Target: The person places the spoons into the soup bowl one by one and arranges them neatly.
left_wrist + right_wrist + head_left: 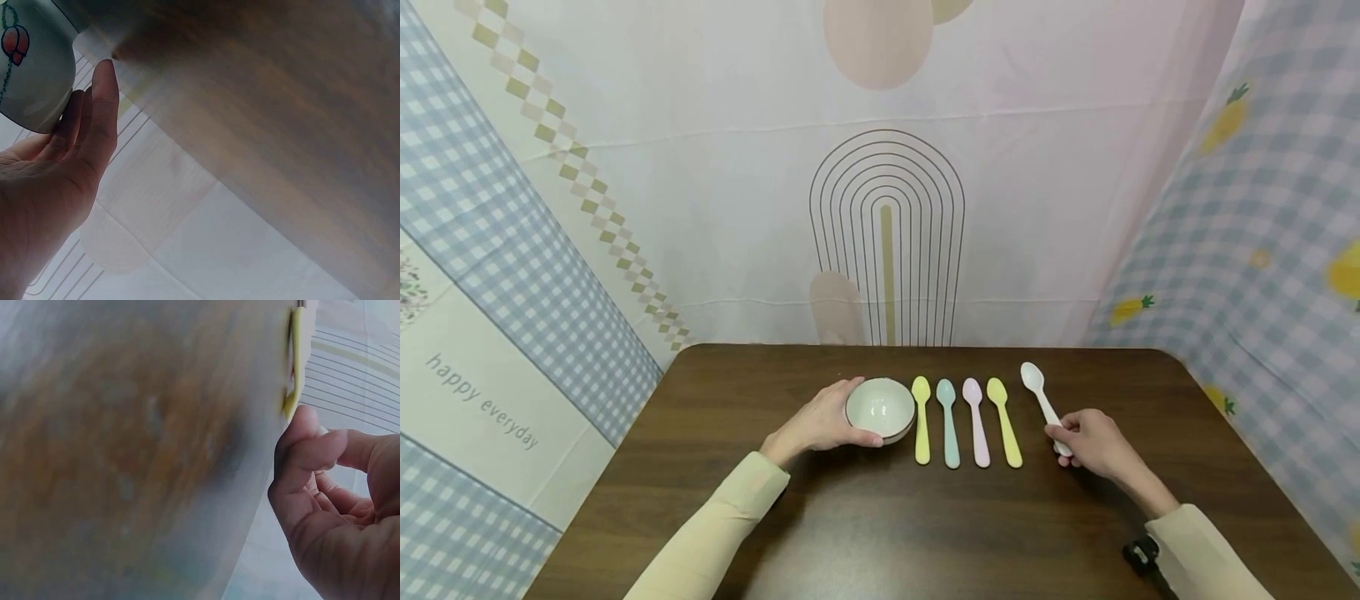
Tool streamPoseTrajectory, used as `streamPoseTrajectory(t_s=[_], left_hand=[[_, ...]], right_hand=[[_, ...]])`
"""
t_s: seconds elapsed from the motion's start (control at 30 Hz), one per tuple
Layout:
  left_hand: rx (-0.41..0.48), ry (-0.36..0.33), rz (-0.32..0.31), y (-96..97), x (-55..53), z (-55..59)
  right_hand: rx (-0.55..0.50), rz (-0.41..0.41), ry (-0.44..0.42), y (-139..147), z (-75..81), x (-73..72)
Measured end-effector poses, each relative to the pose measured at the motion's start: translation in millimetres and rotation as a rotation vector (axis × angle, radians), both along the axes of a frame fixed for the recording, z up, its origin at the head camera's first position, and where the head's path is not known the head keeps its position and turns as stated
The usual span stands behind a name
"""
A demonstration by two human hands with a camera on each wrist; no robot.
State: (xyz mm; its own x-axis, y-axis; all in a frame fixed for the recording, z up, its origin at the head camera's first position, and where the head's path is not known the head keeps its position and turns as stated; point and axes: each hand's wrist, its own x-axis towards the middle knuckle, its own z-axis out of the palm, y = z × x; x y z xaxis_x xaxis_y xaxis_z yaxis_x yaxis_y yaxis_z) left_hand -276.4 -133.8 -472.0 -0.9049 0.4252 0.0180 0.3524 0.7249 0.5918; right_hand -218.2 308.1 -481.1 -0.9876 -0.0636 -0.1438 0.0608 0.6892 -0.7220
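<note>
My left hand (820,421) grips a small white bowl (880,408) by its left side, thumb at the near rim and fingers on the far side. In the left wrist view, a red and green painted pattern shows on the bowl (37,69). To the right, my right hand (1093,442) pinches the handle end of a white spoon (1047,408), its round head pointing away from me. From the right wrist, the hand (325,500) shows thumb and forefinger together, with most of that spoon hidden.
Between the hands lies a row of spoons on the dark wooden table (880,517): yellow (922,425), teal (950,425), pink (977,425) and another yellow one (1006,425). The leftmost is close beside the bowl. A patterned cloth (737,208) hangs behind the table.
</note>
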Motion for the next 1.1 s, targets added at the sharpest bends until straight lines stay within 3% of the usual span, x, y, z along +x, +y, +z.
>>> streamPoseTrajectory(t_s=[0.47,1.1], left_hand=[[-0.003,-0.001,-0.001,-0.2,-0.2,0.4],[0.009,-0.008,-0.005,-0.4,-0.8,0.1]], right_hand=[[-0.154,-0.028,0.0,-7.4,11.5,3.6],[-0.214,-0.035,0.055,-20.4,29.8,10.4]])
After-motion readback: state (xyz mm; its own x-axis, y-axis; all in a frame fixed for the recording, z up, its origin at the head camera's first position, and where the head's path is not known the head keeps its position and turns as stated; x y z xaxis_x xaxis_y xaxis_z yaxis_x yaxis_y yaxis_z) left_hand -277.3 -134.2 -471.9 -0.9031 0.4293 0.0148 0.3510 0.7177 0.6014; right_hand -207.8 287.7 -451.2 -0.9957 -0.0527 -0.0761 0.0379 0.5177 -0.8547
